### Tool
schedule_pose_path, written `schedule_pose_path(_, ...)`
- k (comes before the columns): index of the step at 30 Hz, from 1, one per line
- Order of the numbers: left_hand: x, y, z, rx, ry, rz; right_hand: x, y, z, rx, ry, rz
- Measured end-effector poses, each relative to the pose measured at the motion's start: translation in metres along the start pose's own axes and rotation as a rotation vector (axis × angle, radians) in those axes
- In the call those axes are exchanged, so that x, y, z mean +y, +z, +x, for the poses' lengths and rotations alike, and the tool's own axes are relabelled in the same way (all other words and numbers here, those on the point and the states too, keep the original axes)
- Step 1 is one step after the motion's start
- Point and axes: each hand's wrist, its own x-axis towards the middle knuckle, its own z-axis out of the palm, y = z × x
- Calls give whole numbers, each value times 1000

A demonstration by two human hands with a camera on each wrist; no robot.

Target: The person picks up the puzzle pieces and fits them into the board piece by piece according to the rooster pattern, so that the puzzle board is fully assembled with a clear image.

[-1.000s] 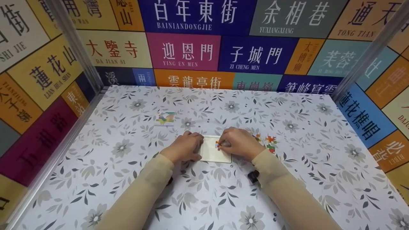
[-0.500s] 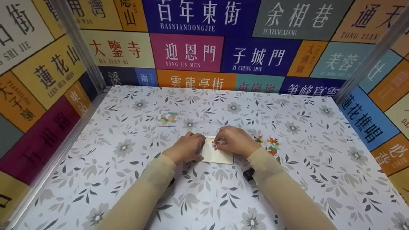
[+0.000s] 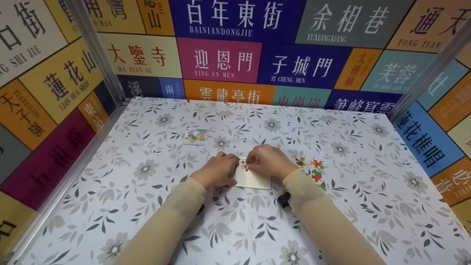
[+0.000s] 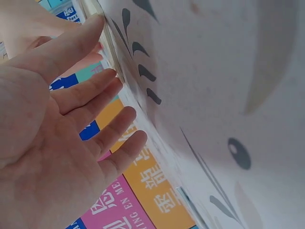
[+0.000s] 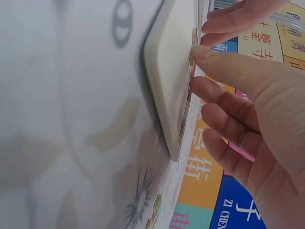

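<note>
While the cream puzzle board [image 3: 254,178] is steadied at its left edge by the straight fingers of the left hand [image 3: 217,171], a colourful puzzle piece [image 3: 245,166] is pressed onto it by the right hand [image 3: 268,162]. The right fingertips [image 5: 202,51] are laid nearly straight against the piece, not pinched round it.

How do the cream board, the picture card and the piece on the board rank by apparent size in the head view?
1. Cream board, partly hidden by both hands.
2. Picture card, lying farther from the camera, so the gap is less sure.
3. Colourful piece, smallest, under the right hand fingers.
</note>
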Motion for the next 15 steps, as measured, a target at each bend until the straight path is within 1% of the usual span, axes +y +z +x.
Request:
schedule_pose_path(9,3,2,2,15,31,-5,-2,4,1,21,62,-10)
schedule_pose_path(15,2,-1,0,2,27,-26,-3,3,2,46,67,35)
